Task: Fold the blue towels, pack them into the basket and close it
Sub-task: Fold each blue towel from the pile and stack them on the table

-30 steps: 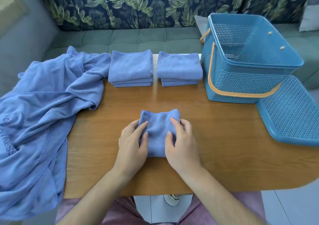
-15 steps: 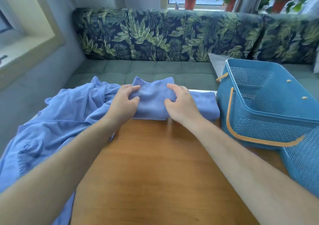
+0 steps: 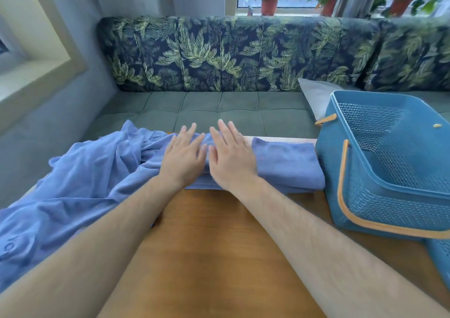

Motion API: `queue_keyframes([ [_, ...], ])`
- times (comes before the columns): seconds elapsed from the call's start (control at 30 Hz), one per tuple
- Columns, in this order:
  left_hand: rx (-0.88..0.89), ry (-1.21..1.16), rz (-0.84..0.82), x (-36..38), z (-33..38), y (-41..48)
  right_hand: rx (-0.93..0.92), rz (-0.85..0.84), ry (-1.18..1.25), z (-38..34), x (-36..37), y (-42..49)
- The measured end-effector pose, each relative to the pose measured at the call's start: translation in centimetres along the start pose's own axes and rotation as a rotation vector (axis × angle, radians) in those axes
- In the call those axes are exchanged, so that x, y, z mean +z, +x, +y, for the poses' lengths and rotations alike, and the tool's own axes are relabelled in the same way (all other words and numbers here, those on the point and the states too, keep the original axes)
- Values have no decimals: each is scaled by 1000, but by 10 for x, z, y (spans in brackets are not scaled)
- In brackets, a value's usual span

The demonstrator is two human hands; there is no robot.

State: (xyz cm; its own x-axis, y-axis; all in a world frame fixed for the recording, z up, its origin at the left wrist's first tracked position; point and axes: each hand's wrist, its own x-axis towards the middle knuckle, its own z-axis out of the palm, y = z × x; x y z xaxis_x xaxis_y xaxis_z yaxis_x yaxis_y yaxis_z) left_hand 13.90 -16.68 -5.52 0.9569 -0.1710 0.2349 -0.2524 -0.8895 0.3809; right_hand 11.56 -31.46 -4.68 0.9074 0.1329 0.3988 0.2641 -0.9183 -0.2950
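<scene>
— Where are the hands?

— Both arms reach straight out to 12 o'clock. The left hand [image 3: 183, 155] and right hand [image 3: 231, 158] lie palm down, side by side, on a folded towel stack [image 3: 200, 182] at the far edge of the table [image 3: 207, 256].

— Gripping it?

— No. The fingers are straight and slightly spread, pressing flat and curled around nothing. The fingertips reach past the stack's far edge.

— And the other towels?

— A second folded stack [image 3: 287, 164] sits just beside the right hand, at 1 o'clock, touching the basket [image 3: 389, 196]. A large unfolded towel [image 3: 73, 183] sprawls at 9 to 10 o'clock.

— The basket?

— It stands open at 2 o'clock with its orange handle lowered. Its lid [image 3: 440, 259] lies on the table at 4 o'clock.
</scene>
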Motion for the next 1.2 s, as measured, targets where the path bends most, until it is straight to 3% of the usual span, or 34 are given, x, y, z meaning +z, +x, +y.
queue_keyframes([
  [0.07,32,4,-149,15,-7,0,70,-319,10,2,11,-3],
  [0.13,-80,-11,-216,18,-7,2,126,-443,-2,7,18,-6],
  [0.27,-57,40,-231,9,-6,-2,100,-444,-96,1,8,-5],
  [0.43,-93,-60,-51,-26,-19,-46,-107,24,46,-34,-6,-28],
  [0.5,-129,18,45,-38,-35,-66,-213,95,151,-61,0,-39],
  [0.6,-177,250,77,-51,-66,-93,-210,-25,255,-99,10,-50],
  [0.7,-259,456,-90,-54,-85,-111,-196,-186,277,-118,16,-58],
  [0.8,-232,504,-156,-51,-87,-124,-150,-309,284,-123,23,-69],
  [1.03,-231,22,-208,-48,-45,-174,192,-522,457,-113,34,-94],
  [1.2,-279,-173,-288,-47,-12,-214,300,-439,531,-98,24,-128],
])
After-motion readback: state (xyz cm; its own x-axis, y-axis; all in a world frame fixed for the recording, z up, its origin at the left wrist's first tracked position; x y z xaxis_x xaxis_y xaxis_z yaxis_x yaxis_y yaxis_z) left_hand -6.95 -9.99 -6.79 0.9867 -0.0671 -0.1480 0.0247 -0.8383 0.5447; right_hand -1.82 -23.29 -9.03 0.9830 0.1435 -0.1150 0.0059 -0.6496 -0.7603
